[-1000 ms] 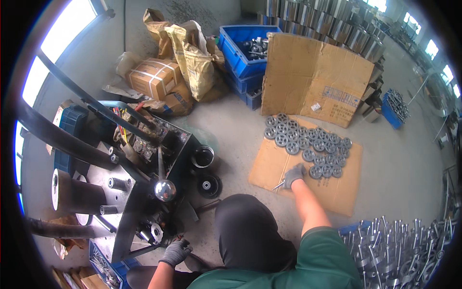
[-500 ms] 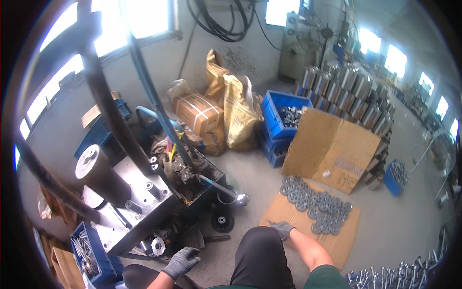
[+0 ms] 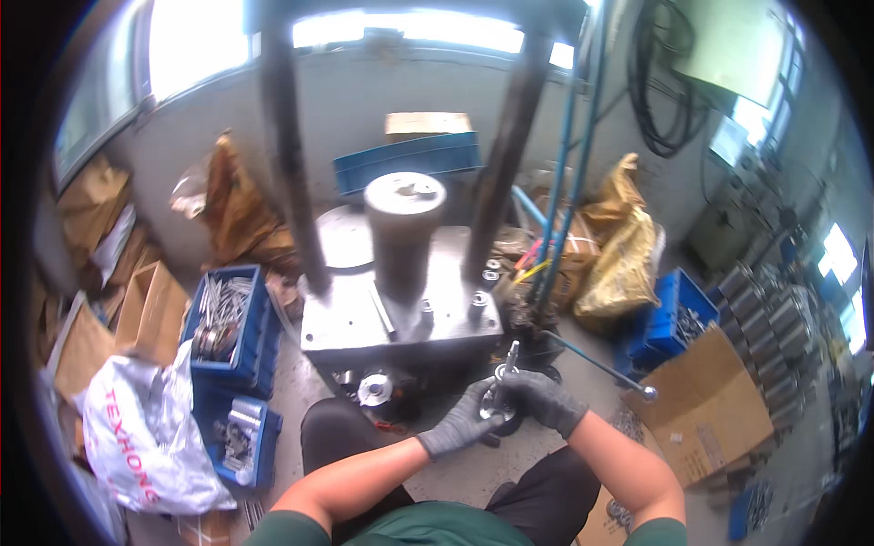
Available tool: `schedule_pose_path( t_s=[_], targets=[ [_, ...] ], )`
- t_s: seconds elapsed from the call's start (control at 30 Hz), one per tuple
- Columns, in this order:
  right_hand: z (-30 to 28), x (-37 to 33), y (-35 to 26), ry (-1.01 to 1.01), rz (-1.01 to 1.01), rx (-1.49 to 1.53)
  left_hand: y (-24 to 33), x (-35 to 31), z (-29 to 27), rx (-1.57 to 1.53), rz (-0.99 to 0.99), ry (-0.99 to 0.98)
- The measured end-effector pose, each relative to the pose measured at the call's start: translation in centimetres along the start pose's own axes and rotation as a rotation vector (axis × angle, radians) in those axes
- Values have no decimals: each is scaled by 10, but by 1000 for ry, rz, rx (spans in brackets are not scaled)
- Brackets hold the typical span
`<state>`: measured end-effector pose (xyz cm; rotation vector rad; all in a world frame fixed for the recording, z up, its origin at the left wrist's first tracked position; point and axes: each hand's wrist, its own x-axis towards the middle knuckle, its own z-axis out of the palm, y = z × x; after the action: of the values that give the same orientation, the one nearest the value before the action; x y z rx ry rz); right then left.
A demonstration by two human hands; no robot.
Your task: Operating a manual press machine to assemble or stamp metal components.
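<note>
In grey gloves, my left hand (image 3: 458, 420) and my right hand (image 3: 546, 400) meet in front of my knees. Between them is a shiny metal part with an upright pin (image 3: 513, 353) and a rounder lower portion. The fingers of both hands close around it and hide much of its shape. Just beyond stands a press with a flat steel plate (image 3: 355, 320). A thick upright cylinder (image 3: 406, 237) rests on that plate, beside a loose thin rod (image 3: 381, 309) and a few small metal pieces. Under the plate's front edge sits a round silver part (image 3: 374, 389).
Blue bins of metal rods (image 3: 223, 314) and small parts (image 3: 238, 441) stand at left, beside a white sack (image 3: 150, 432). A long-handled lever with a ball end (image 3: 648, 393) juts out at right. Beyond are an open cardboard box (image 3: 706, 409) and another blue bin (image 3: 678, 318).
My view has swung left toward the press. My right hand has left the cardboard with the grey rings and come up to meet my left hand; both now hold the pinned metal part.
</note>
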<state>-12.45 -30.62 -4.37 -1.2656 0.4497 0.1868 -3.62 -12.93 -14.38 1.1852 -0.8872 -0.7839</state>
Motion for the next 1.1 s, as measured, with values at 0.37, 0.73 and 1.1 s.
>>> schedule_pose_path(
  t_s=[0.37, 0.73, 1.1],
  targets=[
    [30, -105, -82, 210, -789, -1699, -11, -30, -26, -483, -383, 370],
    [-6, -139, -115, 478, -261, -1663, 1, -16, -59, -666, -480, 526],
    [-31, -129, -103, 500, -202, -1776, 34, 0, -98, -816, -597, 622]
  ],
)
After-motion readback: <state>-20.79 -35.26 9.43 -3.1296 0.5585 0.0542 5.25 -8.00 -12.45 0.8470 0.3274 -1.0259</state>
